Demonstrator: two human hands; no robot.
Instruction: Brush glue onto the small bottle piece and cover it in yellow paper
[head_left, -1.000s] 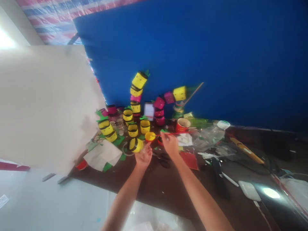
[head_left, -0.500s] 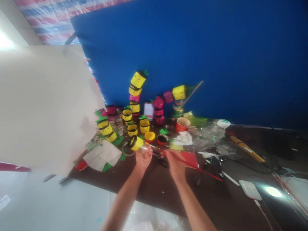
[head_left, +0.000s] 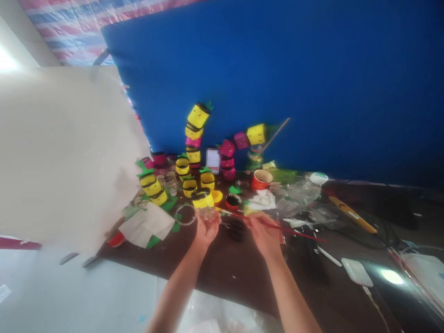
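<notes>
Our left hand (head_left: pixel 207 230) holds a cup (head_left: pixel 203 200), our right hand (head_left: pixel 262 231) a brush (head_left: pixel 232 213), over the brown table (head_left: pixel 225 268); the blue wall (head_left: pixel 277 69) is at twelve o'clock.

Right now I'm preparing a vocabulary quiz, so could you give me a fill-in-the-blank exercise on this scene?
The right hand holds a paintbrush whose handle is ____.
Below its black band, the cup in the left hand is painted ____.
The clear ring lies on the person's ____ side of that cup.
The large board behind the table is ____.

Missing words: red; yellow; left; blue.
</notes>
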